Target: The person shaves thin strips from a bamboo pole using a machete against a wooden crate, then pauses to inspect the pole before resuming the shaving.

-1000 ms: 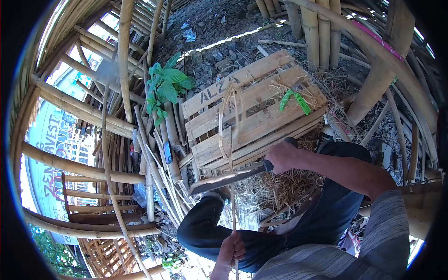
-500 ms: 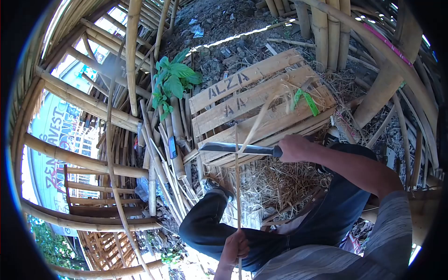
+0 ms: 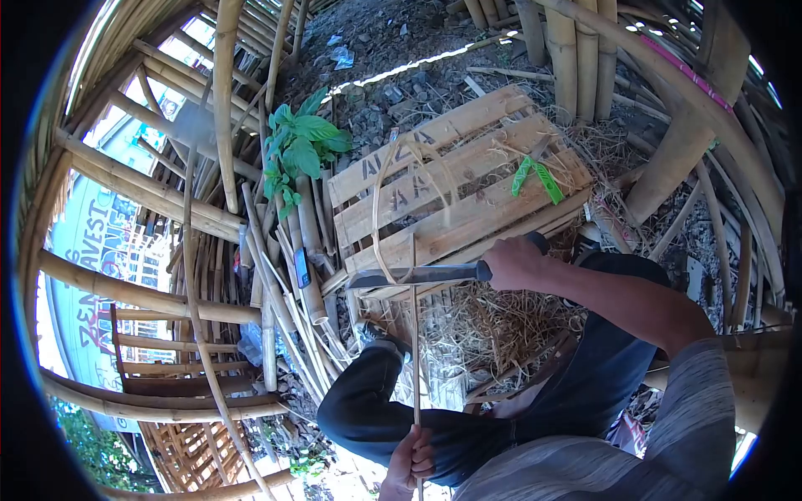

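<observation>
My right hand [image 3: 514, 264] is closed round the handle of a machete [image 3: 447, 273], its blade pointing left. The blade lies across a thin bamboo strip [image 3: 416, 359] close to the strip's upper end. Low in the view, my left hand [image 3: 411, 457] grips that strip, which stands nearly upright in front of my bent leg. A long, pale shaving [image 3: 376, 219] loops up from the blade over a slatted wooden crate [image 3: 451, 238] with black lettering. A bright green strap [image 3: 545, 181] lies on the crate's right part.
Dry shavings [image 3: 510, 334] are heaped below the crate. Cut bamboo poles [image 3: 310, 280], a phone-like object [image 3: 302, 268] and a leafy plant [image 3: 301, 146] are to the left. Thick bamboo posts [image 3: 587, 63] stand at the back right, and a bamboo lattice wall closes the left side.
The machete has moved slightly down and left across the strip. The shaving, straighter and pointing up right before, now curls in a wide loop to the left. Both hands keep their holds.
</observation>
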Available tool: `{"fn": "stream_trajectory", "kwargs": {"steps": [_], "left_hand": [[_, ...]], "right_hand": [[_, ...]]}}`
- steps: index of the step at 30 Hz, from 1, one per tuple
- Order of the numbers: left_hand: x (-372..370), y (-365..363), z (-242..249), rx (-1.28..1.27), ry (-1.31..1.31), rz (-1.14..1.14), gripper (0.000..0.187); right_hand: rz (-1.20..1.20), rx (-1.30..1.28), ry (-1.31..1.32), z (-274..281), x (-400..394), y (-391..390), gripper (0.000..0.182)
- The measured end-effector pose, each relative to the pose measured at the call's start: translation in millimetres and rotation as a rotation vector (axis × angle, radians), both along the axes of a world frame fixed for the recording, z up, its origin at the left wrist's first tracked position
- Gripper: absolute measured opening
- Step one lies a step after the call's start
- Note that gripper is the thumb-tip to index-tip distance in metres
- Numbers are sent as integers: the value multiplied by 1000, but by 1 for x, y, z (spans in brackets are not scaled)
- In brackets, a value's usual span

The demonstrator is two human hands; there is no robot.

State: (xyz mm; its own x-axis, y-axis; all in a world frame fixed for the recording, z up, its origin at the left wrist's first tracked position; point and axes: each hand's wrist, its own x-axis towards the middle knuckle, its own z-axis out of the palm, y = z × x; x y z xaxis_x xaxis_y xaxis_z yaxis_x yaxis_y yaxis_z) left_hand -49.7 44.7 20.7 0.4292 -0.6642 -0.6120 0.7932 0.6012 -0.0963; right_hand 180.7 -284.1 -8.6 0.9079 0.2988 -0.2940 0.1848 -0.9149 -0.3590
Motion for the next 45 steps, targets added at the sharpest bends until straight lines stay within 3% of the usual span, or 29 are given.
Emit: {"fn": "stream_trajectory", "kwargs": {"steps": [2, 4, 6, 8, 10, 14, 17, 19, 21, 23, 30, 32, 33, 35, 39, 41, 44, 45], "left_hand": [[2, -5, 0, -259, 71, 130, 36], [5, -11, 6, -287, 62, 123, 36], [7, -13, 8, -322, 43, 124, 36], [12, -6, 10, -138, -5, 13, 37], [13, -2, 9, -52, -19, -11, 37], [10, -3, 8, 191, -86, -130, 38], [0, -4, 3, 160, -42, -119, 38], [-10, 1, 4, 128, -17, -86, 38], [-11, -3, 13, 97, 2, -59, 38], [-3, -27, 35, 825, 116, -60, 35], [2, -21, 38, 508, 75, -66, 35], [2, -3, 19, 110, 25, -92, 38], [3, -3, 19, 111, 19, -86, 38], [5, -2, 20, 221, -36, -177, 38], [1, -5, 15, 306, -72, -224, 38], [-4, -10, 15, 474, -125, -301, 38], [-26, -9, 7, 528, -53, -282, 38], [-46, -1, -17, 699, 40, -215, 36]], "right_hand": [[14, -2, -52, -14, 4, 1, 22], [39, -34, -198, -13, 7, 0, 23], [50, -39, -131, -4, 3, -1, 24], [68, -37, -72, -2, -3, 4, 24], [45, 189, 104, -8, -17, 8, 22], [155, 208, 137, -10, -29, 13, 22], [223, 151, 33, -17, -24, 11, 21], [13, 28, 109, -11, -1, -2, 27], [13, 10, 49, -13, 11, -13, 27], [18, -28, -73, -12, 12, -14, 25], [8, -62, -285, -21, 10, -14, 24], [52, -35, -81, -8, 1, -11, 26], [57, -35, -87, -5, -5, -7, 26], [-15, 98, 160, -5, -18, 0, 25], [122, 145, 192, -20, -21, 4, 26], [182, 81, 72, -25, -17, 2, 27], [-114, 27, 7, -20, 14, -23, 26], [-215, 31, -51, -21, 22, -30, 26]]}}
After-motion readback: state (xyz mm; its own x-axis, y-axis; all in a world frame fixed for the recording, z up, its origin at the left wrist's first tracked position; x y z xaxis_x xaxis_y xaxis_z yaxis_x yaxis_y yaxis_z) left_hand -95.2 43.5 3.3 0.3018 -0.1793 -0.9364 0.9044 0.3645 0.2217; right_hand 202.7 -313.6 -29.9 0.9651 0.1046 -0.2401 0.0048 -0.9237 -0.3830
